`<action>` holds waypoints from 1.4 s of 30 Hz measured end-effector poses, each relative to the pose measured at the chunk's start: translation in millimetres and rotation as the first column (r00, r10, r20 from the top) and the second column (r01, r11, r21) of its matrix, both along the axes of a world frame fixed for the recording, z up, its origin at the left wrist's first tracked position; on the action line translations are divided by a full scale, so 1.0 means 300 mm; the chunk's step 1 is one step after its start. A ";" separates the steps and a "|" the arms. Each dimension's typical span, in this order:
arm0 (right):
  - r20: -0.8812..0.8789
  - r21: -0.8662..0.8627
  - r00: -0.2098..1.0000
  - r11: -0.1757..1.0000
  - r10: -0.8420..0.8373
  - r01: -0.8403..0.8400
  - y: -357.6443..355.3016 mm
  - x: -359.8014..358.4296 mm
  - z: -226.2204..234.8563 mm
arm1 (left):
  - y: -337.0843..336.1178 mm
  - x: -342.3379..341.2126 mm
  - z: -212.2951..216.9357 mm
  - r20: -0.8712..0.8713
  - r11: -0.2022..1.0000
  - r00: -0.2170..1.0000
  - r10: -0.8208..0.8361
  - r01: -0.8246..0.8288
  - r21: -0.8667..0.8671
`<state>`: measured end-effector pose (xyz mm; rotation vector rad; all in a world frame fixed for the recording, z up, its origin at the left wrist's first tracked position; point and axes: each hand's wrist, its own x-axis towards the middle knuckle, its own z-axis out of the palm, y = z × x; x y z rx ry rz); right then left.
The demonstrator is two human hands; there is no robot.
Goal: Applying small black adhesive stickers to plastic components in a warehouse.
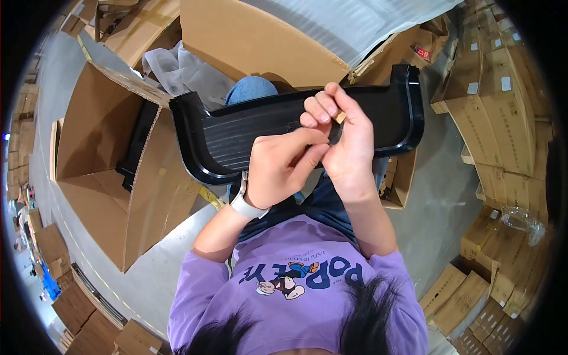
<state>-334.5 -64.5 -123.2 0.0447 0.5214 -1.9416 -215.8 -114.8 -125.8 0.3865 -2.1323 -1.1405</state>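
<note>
A long black plastic tray-like panel [236, 131] with raised, rounded ends lies across my lap beneath both hands. My left hand [277, 163], with a white watch band [245, 204] at its wrist, is closed in a pinch against the heel of my right palm. Whatever its fingertips hold is hidden or too small to make out. Curled above the panel, my right hand [352, 139] is turned partly palm up. A small yellowish piece [340, 117] shows between its fingers and palm; its kind cannot be told.
An open cardboard box [151, 195] on the left contains a dark part. Ahead stands another large box [254, 44], beside crumpled translucent wrap [180, 74] and a whitish plastic sheet [367, 23]. Stacked cartons [497, 112] line the right side, with clear film [523, 225] on some.
</note>
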 end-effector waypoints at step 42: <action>-0.958 -0.115 -0.287 0.929 -0.010 0.352 0.056 0.103 -0.043 | -0.015 0.046 -0.056 -0.069 0.808 0.956 0.284 -0.200 0.554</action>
